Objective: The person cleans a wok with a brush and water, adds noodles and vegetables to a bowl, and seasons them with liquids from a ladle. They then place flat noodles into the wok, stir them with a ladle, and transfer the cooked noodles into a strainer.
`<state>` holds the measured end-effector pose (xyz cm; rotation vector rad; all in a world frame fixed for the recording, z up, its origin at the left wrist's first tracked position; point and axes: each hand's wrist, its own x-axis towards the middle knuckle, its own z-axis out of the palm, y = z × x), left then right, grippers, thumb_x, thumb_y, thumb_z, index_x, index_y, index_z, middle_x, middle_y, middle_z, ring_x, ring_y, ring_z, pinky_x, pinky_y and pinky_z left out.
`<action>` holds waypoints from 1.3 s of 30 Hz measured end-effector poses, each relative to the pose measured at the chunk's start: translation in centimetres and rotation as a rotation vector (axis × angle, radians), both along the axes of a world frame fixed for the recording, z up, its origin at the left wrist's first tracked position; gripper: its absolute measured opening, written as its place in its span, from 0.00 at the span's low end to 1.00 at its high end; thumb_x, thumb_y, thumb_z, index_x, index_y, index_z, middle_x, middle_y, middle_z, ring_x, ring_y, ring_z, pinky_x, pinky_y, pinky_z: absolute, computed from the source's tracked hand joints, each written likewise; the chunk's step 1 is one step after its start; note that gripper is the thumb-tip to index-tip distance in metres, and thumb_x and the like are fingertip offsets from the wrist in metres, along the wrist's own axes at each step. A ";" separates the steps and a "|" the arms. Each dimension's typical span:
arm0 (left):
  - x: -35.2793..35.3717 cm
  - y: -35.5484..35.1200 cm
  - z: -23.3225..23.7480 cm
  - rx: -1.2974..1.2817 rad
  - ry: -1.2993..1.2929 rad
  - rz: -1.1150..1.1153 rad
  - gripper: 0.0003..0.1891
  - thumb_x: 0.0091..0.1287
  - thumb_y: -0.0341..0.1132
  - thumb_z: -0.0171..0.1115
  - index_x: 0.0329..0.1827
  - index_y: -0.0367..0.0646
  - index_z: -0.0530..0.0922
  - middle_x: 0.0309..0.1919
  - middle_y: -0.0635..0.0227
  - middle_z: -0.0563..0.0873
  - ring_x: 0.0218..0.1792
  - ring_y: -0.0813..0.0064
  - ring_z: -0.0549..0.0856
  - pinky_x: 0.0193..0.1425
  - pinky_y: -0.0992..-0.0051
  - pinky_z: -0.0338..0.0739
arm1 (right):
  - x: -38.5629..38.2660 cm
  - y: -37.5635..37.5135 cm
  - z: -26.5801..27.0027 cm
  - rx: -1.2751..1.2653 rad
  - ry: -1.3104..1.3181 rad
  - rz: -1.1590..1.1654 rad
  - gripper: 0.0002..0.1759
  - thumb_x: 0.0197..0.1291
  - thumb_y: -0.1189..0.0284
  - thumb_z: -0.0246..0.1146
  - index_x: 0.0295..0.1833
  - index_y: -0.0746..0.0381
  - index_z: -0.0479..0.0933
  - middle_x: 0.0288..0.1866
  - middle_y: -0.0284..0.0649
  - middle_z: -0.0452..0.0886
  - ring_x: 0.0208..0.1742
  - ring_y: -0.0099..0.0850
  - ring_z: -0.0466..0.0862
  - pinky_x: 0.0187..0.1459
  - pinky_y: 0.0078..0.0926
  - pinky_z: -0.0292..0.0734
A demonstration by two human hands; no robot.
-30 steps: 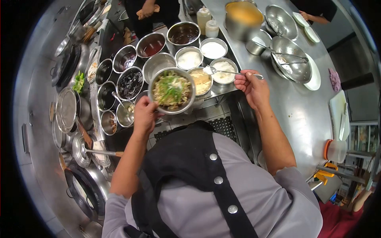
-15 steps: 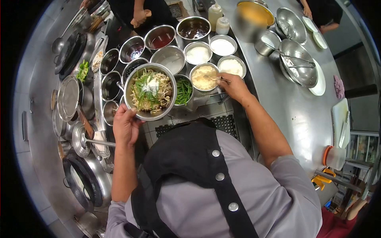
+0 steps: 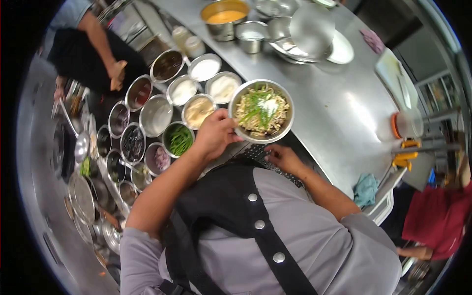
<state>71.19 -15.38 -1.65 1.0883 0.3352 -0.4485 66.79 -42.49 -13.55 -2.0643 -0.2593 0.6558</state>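
My left hand [image 3: 219,130] grips the near-left rim of a steel bowl [image 3: 289,119], holding it up between the seasoning containers and the steel counter. Inside the bowl lie bean sprouts [image 3: 248,120], green stalks [image 3: 256,104] and a heap of white powder [image 3: 268,106]. My right hand [image 3: 286,160] hangs just below the bowl, apart from it, with fingers loosely bent and nothing seen in them. Left of the bowl stand a container of yellowish granules [image 3: 199,111], one of white powder [image 3: 223,87] and one of cut green stalks [image 3: 178,140].
The steel counter [image 3: 339,128] runs along the right, with a pot of orange liquid [image 3: 224,29], stacked metal bowls and a cutting board [image 3: 388,73]. Woks and strainers line the left. One person [image 3: 91,54] stands at upper left, another in red [image 3: 435,221] at lower right.
My left hand has carried the bowl rightward past the containers. My right hand has let go of the spoon and come down below the bowl. The view has turned to the right.
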 end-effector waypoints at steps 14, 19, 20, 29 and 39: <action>7.1 -10.3 -1.4 0.257 0.113 -0.340 0.19 0.80 0.48 0.51 0.57 0.39 0.73 0.49 0.60 0.84 0.35 0.65 0.88 0.39 0.72 0.87 | -4.1 -6.3 -4.4 -0.120 0.155 -0.191 0.21 0.64 0.61 0.70 0.58 0.59 0.80 0.36 0.42 0.86 0.37 0.35 0.86 0.43 0.35 0.80; -1.1 1.4 -1.3 0.252 -0.045 -0.302 0.17 0.78 0.48 0.55 0.45 0.41 0.77 0.31 0.64 0.86 0.32 0.73 0.88 0.35 0.74 0.84 | -3.0 -3.5 -12.5 0.033 0.019 0.006 0.19 0.65 0.61 0.68 0.55 0.62 0.81 0.40 0.48 0.87 0.41 0.42 0.87 0.45 0.37 0.79; -3.3 4.1 -0.4 0.283 -0.078 -0.217 0.16 0.78 0.47 0.58 0.42 0.41 0.77 0.29 0.65 0.86 0.30 0.74 0.87 0.34 0.75 0.83 | -3.0 -3.7 -19.1 0.148 0.129 -0.003 0.18 0.65 0.61 0.68 0.53 0.63 0.82 0.40 0.49 0.87 0.42 0.42 0.87 0.45 0.37 0.79; -32.9 14.5 2.8 0.494 0.076 1.045 0.16 0.71 0.40 0.68 0.27 0.43 0.76 0.20 0.69 0.83 0.21 0.81 0.83 0.24 0.82 0.76 | 4.5 4.1 -30.5 -0.288 0.041 0.759 0.16 0.67 0.61 0.66 0.46 0.65 0.83 0.37 0.49 0.87 0.40 0.38 0.87 0.43 0.37 0.79; -57.3 5.8 -7.3 0.188 0.352 1.847 0.28 0.74 0.38 0.65 0.73 0.37 0.68 0.58 0.59 0.80 0.45 0.74 0.83 0.41 0.72 0.85 | -12.8 41.2 -5.2 0.179 0.336 1.063 0.21 0.71 0.63 0.64 0.62 0.63 0.75 0.35 0.36 0.83 0.37 0.25 0.82 0.39 0.26 0.78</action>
